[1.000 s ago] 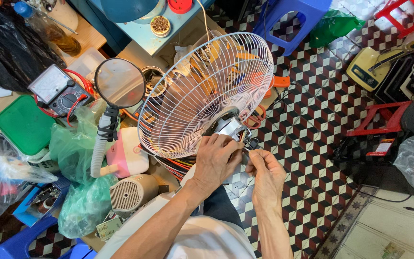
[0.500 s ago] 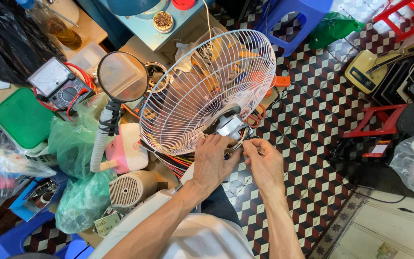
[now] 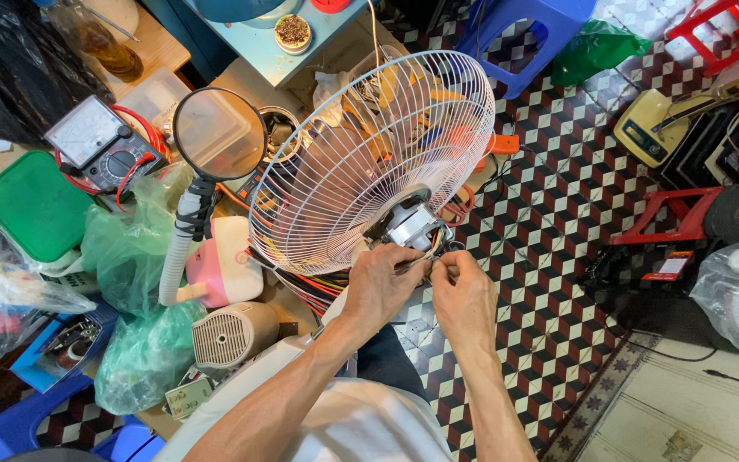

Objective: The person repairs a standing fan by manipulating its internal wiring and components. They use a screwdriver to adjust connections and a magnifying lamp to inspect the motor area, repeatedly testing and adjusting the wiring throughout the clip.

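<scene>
**Hands closed in at the fan motor: fine work under way at the hub**

Your left hand point(image 3: 384, 287) and right hand point(image 3: 464, 295) now sit nearly touching at the rear of the fan motor point(image 3: 410, 229). A second ago they were slightly further apart, and the right hand lay lower and to the side; it has since risen and closed toward the left. Both hands pinch something thin, a wire or a slim tool, just below the motor. The pictures do not show clearly which it is, nor how firmly either hand grips it.

The white wire fan guard point(image 3: 369, 162) has stayed tilted across your lap, facing up and away from you, with the motor at its lower edge. Judged from this, the work has narrowed from holding the fan to detail work at the motor connections.

To your left, the small beige heater point(image 3: 233, 332) and pink appliance point(image 3: 226, 265) have not moved. Beyond them stand the round magnifier lamp point(image 3: 218, 133) and the analogue multimeter point(image 3: 100, 145). Further off, a blue stool point(image 3: 530, 34) stands on the patterned floor.
</scene>
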`<state>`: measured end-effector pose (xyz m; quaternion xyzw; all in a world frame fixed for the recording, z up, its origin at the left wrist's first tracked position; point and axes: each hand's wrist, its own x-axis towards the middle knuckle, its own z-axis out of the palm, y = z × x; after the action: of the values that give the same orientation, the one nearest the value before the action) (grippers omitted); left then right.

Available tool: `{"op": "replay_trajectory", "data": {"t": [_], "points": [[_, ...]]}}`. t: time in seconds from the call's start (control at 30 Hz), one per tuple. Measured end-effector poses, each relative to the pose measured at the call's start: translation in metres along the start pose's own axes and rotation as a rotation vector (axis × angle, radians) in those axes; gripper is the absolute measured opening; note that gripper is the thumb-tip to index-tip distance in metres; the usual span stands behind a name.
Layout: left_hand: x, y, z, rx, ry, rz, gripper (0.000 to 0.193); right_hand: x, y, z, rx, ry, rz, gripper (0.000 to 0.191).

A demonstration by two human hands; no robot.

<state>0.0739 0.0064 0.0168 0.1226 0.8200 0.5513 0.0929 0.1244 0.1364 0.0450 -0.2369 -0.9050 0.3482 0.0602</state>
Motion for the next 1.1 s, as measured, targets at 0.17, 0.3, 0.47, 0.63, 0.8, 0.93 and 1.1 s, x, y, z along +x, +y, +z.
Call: {"op": "replay_trajectory", "data": {"t": [0.17,0.3,0.47,0.63,0.8,0.93,1.1], "points": [[0.002,0.010,-0.007,-0.052,-0.057,-0.103,0.025,-0.003,-0.003,-0.010,0.160,-0.101,0.254,0.022],[0.002,0.014,-0.007,0.014,-0.068,-0.083,0.024,0.000,-0.006,-0.020,0.171,-0.190,0.336,0.023],[0.005,0.014,0.002,0.179,0.061,0.094,0.021,0.008,-0.001,-0.032,0.226,-0.326,0.314,0.023],[0.003,0.012,0.009,0.221,0.134,0.135,0.023,0.011,0.007,-0.034,0.237,-0.371,0.257,0.022],[0.001,0.007,0.010,0.211,0.164,0.205,0.022,0.008,0.010,-0.031,0.209,-0.319,0.298,0.021],[-0.001,0.006,0.011,0.203,0.143,0.214,0.020,0.005,0.006,-0.029,0.195,-0.281,0.229,0.022],[-0.001,0.007,0.010,0.198,0.159,0.200,0.019,0.004,-0.001,-0.033,0.151,-0.275,0.229,0.022]]}}
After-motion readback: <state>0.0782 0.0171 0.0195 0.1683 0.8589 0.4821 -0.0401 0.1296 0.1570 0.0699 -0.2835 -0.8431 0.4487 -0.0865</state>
